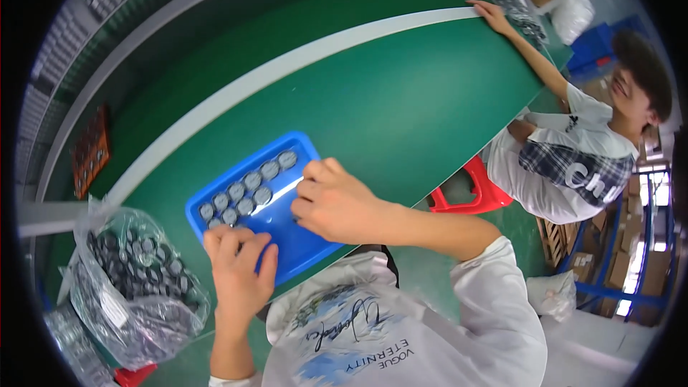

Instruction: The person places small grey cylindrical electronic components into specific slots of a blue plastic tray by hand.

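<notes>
A blue rectangular tray (287,249) lies at an angle on the green table, with several round dark-grey caps (253,180) in rows along its far and left side. My left hand (238,269) is over the tray's near left part, its fingers curled down beside the caps; a small dark spot shows between the fingers. Over the tray's right side, my right hand (337,204) is closed, fingertips bent inward. A bit of something dark shows at its fingertips, too small to name.
Left of the tray, a clear plastic bag (154,315) holds many dark round caps. A pale raised strip (301,54) crosses the green table (401,100). An orange-brown rack (91,152) stands far left. To the right, another person (566,150) rests a hand on the strip, near a red stool (476,190).
</notes>
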### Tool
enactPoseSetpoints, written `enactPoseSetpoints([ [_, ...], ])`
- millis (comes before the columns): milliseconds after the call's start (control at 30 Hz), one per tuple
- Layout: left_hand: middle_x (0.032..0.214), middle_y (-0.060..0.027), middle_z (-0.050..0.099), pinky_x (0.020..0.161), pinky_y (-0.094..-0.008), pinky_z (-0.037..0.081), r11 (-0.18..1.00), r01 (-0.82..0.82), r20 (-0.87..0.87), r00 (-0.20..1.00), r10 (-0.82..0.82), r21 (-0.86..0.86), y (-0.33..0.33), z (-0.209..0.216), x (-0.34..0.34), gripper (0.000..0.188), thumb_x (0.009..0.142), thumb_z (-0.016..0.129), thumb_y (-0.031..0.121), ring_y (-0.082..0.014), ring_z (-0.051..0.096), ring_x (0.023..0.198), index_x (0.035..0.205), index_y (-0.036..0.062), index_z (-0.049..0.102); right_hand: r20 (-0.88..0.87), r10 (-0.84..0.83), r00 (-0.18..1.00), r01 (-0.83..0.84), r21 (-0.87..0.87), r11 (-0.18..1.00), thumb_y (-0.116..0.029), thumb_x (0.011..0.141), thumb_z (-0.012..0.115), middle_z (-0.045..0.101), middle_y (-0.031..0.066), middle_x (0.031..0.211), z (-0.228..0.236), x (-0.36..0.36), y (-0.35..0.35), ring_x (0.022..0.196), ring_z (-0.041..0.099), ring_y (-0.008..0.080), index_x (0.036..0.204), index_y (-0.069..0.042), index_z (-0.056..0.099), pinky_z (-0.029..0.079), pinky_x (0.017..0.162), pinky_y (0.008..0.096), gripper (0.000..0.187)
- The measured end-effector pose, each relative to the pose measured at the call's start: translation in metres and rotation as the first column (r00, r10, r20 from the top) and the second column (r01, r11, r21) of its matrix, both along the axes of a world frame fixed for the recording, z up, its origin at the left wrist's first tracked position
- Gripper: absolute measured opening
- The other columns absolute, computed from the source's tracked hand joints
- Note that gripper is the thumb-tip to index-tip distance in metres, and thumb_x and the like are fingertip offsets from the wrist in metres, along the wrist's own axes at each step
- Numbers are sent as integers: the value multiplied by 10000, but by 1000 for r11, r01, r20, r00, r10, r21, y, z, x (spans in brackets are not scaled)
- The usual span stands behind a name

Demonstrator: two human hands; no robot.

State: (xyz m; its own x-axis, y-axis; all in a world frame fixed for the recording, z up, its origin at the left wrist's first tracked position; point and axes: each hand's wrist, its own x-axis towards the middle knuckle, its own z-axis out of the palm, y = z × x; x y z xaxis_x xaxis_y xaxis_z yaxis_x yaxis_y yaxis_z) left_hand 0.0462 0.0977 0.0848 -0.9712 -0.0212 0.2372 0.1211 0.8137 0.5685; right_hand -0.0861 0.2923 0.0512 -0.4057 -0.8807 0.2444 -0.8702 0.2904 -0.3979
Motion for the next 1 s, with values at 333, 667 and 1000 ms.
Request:
enactPoseSetpoints([
  [333,980,-141,614,897,-485,437,993,84,-24,996,-86,-83,20,-25,-24,183,789,745,47,-371,508,1022,953,-4,682,-117,-19,993,-9,-237,971,-224,786,651,634,66,822,-30,7,-6,933,575,272,929,-47,678,438,925,425,229],
  [667,957,-127,597,892,-471,433,976,49,-15,998,-53,-212,20,-36,-26,133,827,712,58,-351,496,1015,938,-7,677,-37,-104,994,89,-285,954,-207,773,693,662,139,961,-42,16,-9,1149,513,346,808,-50,750,376,1068,467,170],
  [1000,1011,-123,594,927,-485,428,989,71,46,997,-66,-128,26,-42,-24,237,749,767,49,-359,487,1059,974,17,700,232,-197,953,297,-570,766,-88,849,737,616,84,942,-33,-2,22,997,606,278,897,-45,700,497,880,391,74],
])
